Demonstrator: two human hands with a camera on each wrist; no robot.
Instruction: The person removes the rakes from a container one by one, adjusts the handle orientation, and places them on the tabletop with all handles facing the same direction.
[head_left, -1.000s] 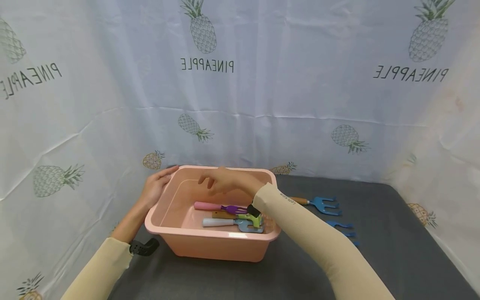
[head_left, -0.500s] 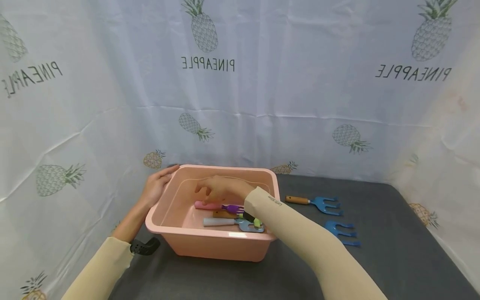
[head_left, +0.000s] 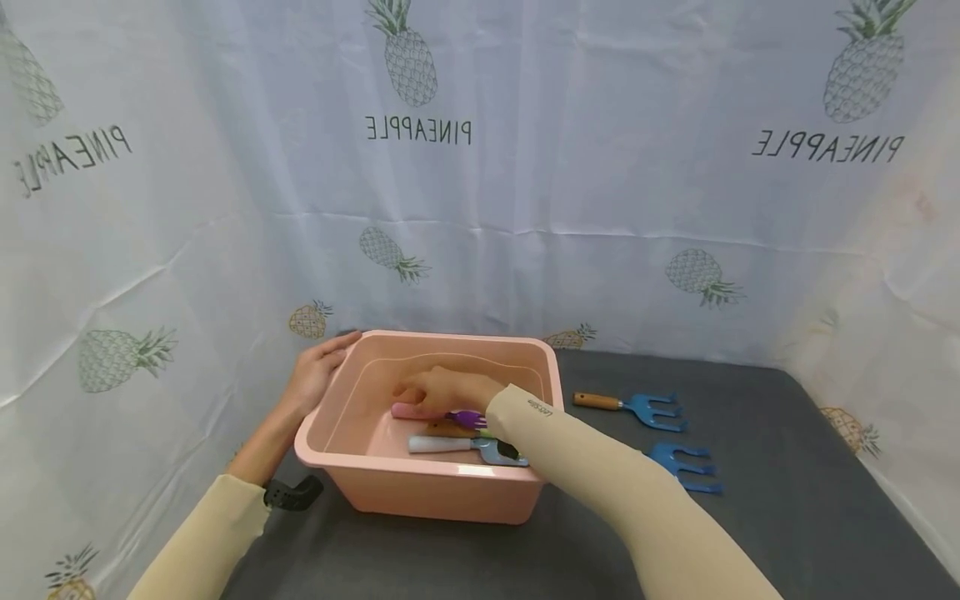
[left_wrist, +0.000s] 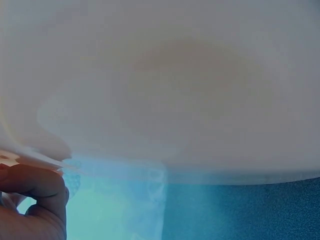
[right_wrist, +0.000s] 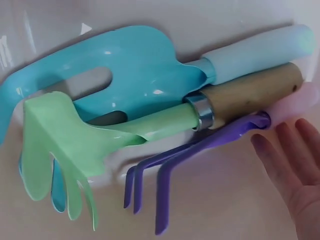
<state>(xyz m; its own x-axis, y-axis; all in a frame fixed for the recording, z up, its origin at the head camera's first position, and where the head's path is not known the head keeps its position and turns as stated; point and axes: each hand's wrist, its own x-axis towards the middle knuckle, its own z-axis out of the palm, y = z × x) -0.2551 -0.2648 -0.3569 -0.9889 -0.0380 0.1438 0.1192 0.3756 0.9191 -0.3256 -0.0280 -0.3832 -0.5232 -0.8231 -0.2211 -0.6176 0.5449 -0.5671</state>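
A pale curtain (head_left: 525,183) fills 9 through 12 to 3 o'clock, its printed "PINEAPPLE" lettering mirrored. Below stretches a dark tabletop (head_left: 795,500). The pink tub (head_left: 442,496) stands on it; clock positions run from its middle. From 5 o'clock the cream right sleeve (head_left: 585,467) crosses the rim, bearing dark cuff lettering too small to read surely. Two blue forks, one wooden-handled (head_left: 597,401), the other (head_left: 678,462) partly behind the sleeve, lie outside near 3 o'clock. Inside, handles toward 9, lie a white-handled blue tool (right_wrist: 155,70) nearest 6, a wooden-handled green rake (right_wrist: 170,120), then a pink-handled purple rake (head_left: 467,418) near the middle. The left hand (head_left: 311,375) grips the rim around 10, fingers curled. The right hand (head_left: 442,389) has fingers loosely extended at the pink handle; whether they touch, I cannot tell.
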